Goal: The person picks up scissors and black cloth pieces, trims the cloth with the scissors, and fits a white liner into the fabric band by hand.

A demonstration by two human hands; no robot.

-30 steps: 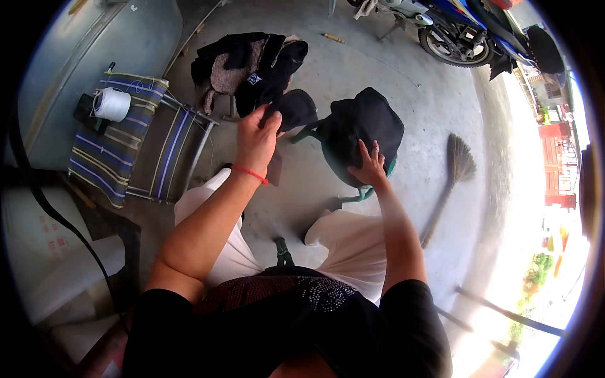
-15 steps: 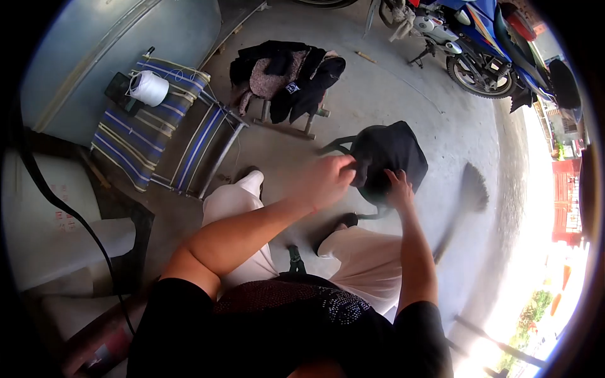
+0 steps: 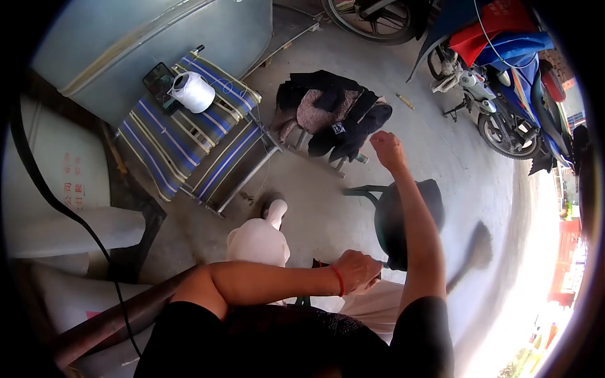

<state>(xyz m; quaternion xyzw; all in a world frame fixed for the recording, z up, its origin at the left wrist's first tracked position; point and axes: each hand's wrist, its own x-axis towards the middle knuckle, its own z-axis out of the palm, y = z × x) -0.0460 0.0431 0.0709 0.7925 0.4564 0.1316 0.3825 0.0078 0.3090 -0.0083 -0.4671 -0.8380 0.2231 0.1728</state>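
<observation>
My left hand (image 3: 359, 271) is closed in front of my lap, its fingers wrapped round something mostly hidden; dark material shows beside it. Further out, my right hand (image 3: 387, 151) is raised between the garments and the stool, fingers curled together. Whatever it may pinch is too small to make out. Below my right hand, partly behind my right forearm, a black cloth (image 3: 430, 200) lies over a dark green stool (image 3: 364, 191) standing by my right leg.
Dark garments (image 3: 334, 107) cover a low stand ahead. At left a striped folding chair (image 3: 151, 142) bears a white thread spool (image 3: 193, 93) and a phone-like dark device (image 3: 159, 80). A broom (image 3: 474, 249) lies at right; a motorcycle (image 3: 504, 107) stands beyond.
My left hand has drawn back from the stool towards my lap. My right hand has left the black cloth and moved up and away. The camera view has shifted.
</observation>
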